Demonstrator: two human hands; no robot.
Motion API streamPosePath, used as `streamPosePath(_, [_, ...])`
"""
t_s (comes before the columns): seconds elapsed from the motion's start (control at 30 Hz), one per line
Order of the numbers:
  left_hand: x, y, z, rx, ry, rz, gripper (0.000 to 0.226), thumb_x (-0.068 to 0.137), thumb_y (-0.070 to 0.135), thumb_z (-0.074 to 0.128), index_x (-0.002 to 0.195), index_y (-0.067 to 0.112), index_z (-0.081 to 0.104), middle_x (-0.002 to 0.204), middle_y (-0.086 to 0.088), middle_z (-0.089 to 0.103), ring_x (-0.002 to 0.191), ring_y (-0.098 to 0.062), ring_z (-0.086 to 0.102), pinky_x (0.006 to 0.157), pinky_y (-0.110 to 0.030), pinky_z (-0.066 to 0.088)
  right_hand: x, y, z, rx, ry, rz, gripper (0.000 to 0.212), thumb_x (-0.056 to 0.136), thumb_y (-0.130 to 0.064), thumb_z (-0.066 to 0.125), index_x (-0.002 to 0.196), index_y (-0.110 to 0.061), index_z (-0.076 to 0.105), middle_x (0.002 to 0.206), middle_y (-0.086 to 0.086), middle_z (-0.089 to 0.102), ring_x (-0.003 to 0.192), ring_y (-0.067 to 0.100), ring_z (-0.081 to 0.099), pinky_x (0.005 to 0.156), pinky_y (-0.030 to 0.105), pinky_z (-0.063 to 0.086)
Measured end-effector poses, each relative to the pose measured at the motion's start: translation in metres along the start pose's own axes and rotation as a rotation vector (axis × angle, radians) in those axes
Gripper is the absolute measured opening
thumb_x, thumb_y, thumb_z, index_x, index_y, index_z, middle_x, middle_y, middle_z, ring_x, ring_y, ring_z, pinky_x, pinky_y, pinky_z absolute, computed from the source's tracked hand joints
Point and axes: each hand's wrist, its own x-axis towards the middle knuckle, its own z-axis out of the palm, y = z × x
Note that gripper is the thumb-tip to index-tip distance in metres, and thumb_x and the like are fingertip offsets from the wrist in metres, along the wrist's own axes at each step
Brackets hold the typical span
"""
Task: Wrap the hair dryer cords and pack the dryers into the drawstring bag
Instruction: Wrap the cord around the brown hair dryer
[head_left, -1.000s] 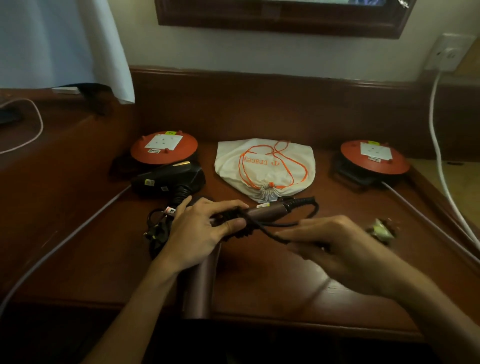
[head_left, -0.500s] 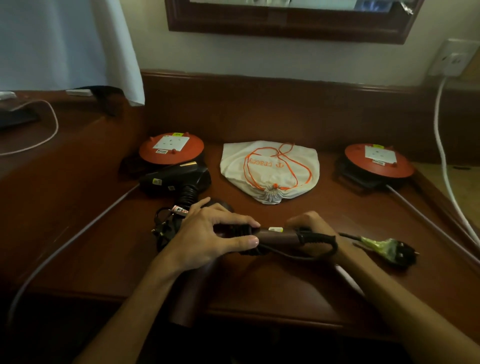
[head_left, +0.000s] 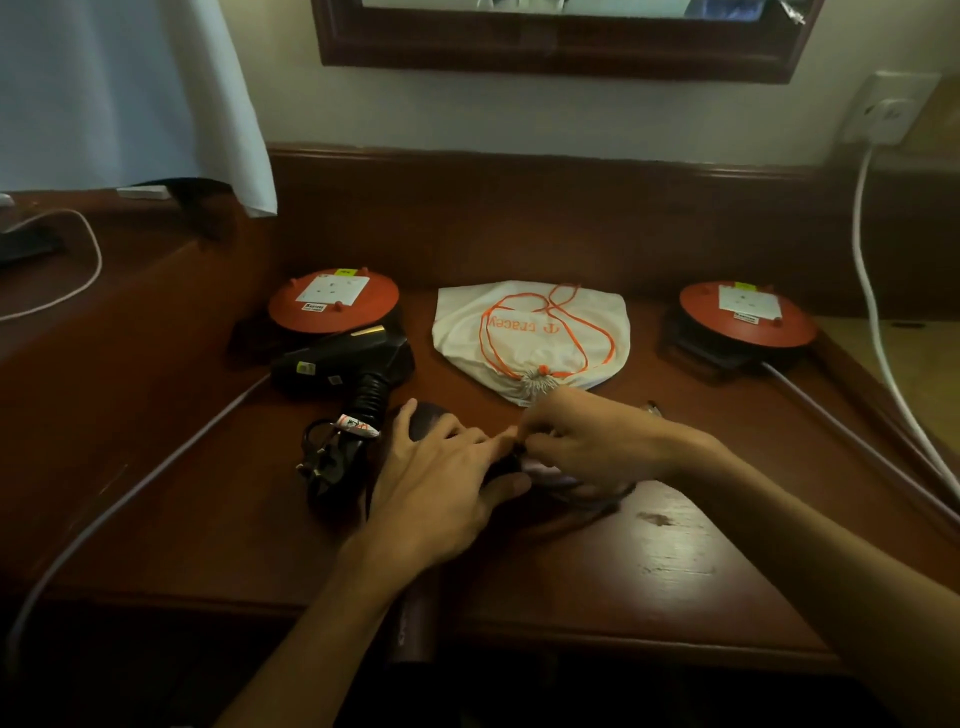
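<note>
Just in front of the white bag (head_left: 530, 332) on the brown table (head_left: 675, 561), two hands meet over a pink hair dryer (head_left: 415, 629). The left hand (head_left: 441, 483) curls around the dryer and holds it. The right hand (head_left: 587, 441) pinches the dark cord (head_left: 597, 501) at the handle. Left of the bag lies a black hair dryer (head_left: 337, 358), its cord bunched up nearby.

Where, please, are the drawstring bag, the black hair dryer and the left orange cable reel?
drawstring bag (head_left: 524, 332): head view, on its white cloth body.
black hair dryer (head_left: 332, 361): head view, on its barrel.
left orange cable reel (head_left: 374, 306): head view, on its orange top disc.
</note>
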Motion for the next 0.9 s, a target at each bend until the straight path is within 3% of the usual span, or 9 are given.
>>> streamPosePath(0.17, [0.006, -0.005, -0.004, -0.096, -0.071, 0.009, 0.046, 0.099, 0.063, 0.037, 0.143, 0.053, 0.041, 0.129, 0.022, 0.061, 0.132, -0.006, 0.039, 0.121, -0.052, -0.006, -0.017, 0.004, 0.003, 0.106, -0.003, -0.044, 0.02, 0.098, -0.014, 0.054, 0.089, -0.009, 0.071, 0.078, 0.014, 0.065, 0.063, 0.02, 0.052, 0.059, 0.035, 0.042])
streamPosePath(0.33, [0.002, -0.002, -0.003, -0.175, 0.025, -0.019, 0.04, 0.095, 0.062, 0.05, 0.134, 0.053, 0.053, 0.123, 0.024, 0.066, 0.126, -0.001, 0.044, 0.122, -0.046, -0.006, -0.029, 0.018, 0.007, 0.213, 0.126, -0.05, 0.016, 0.097, -0.03, 0.063, 0.098, -0.018, 0.075, 0.09, 0.001, 0.073, 0.082, 0.017, 0.066, 0.072, 0.036, 0.054])
streamPosePath(0.4, [0.0, -0.001, -0.003, -0.176, 0.046, -0.027, 0.037, 0.095, 0.061, 0.051, 0.131, 0.055, 0.054, 0.121, 0.024, 0.066, 0.124, 0.0, 0.045, 0.122, -0.045, -0.006, -0.03, 0.027, 0.003, 0.193, 0.128, 0.037, 0.027, 0.089, -0.047, 0.067, 0.101, -0.024, 0.072, 0.095, -0.002, 0.072, 0.086, 0.013, 0.067, 0.074, 0.036, 0.056])
streamPosePath(0.5, [0.0, 0.003, -0.002, -0.139, 0.037, -0.027, 0.036, 0.094, 0.062, 0.05, 0.13, 0.056, 0.054, 0.12, 0.025, 0.066, 0.122, 0.0, 0.045, 0.121, -0.046, -0.007, -0.029, 0.038, -0.004, 0.213, -0.025, 0.142, 0.06, 0.082, -0.06, 0.067, 0.131, -0.026, 0.061, 0.125, -0.011, 0.066, 0.109, 0.002, 0.063, 0.09, 0.022, 0.052])
streamPosePath(0.57, [-0.001, 0.007, -0.003, -0.13, 0.045, -0.034, 0.035, 0.094, 0.062, 0.051, 0.128, 0.056, 0.055, 0.115, 0.024, 0.067, 0.121, 0.001, 0.046, 0.122, -0.046, -0.007, -0.024, 0.038, -0.003, 0.198, -0.162, 0.14, 0.061, 0.085, -0.057, 0.068, 0.136, -0.026, 0.059, 0.128, -0.013, 0.066, 0.113, 0.001, 0.062, 0.094, 0.019, 0.049])
streamPosePath(0.63, [-0.002, 0.007, -0.004, -0.144, 0.065, -0.047, 0.034, 0.094, 0.061, 0.052, 0.128, 0.056, 0.056, 0.112, 0.022, 0.067, 0.121, 0.001, 0.046, 0.122, -0.044, -0.007, -0.019, 0.034, 0.002, 0.169, -0.244, 0.124, 0.037, 0.087, -0.05, 0.071, 0.117, -0.028, 0.069, 0.104, -0.013, 0.073, 0.093, 0.002, 0.067, 0.078, 0.02, 0.051])
streamPosePath(0.7, [-0.002, 0.005, -0.005, -0.153, 0.088, -0.059, 0.033, 0.093, 0.061, 0.054, 0.126, 0.057, 0.057, 0.108, 0.022, 0.066, 0.12, 0.001, 0.047, 0.122, -0.043, -0.007, -0.014, 0.032, 0.005, 0.169, -0.227, 0.093, 0.021, 0.088, -0.04, 0.074, 0.103, -0.025, 0.072, 0.092, -0.005, 0.073, 0.082, 0.013, 0.068, 0.068, 0.03, 0.05])
streamPosePath(0.77, [-0.003, 0.002, -0.005, -0.175, 0.108, -0.075, 0.033, 0.092, 0.061, 0.056, 0.124, 0.057, 0.058, 0.102, 0.024, 0.064, 0.118, 0.001, 0.047, 0.121, -0.041, -0.006, -0.01, 0.03, 0.004, 0.175, -0.189, 0.046, 0.021, 0.09, -0.03, 0.073, 0.106, -0.017, 0.073, 0.097, 0.005, 0.073, 0.088, 0.024, 0.067, 0.075, 0.04, 0.051])
streamPosePath(0.9, [-0.001, -0.01, -0.006, -0.203, 0.107, -0.089, 0.036, 0.09, 0.062, 0.06, 0.125, 0.055, 0.06, 0.091, 0.028, 0.052, 0.115, 0.004, 0.048, 0.122, -0.039, -0.006, -0.002, 0.029, 0.006, 0.224, -0.198, -0.001, 0.02, 0.092, -0.018, 0.069, 0.11, -0.01, 0.071, 0.099, 0.016, 0.069, 0.083, 0.028, 0.063, 0.074, 0.036, 0.048])
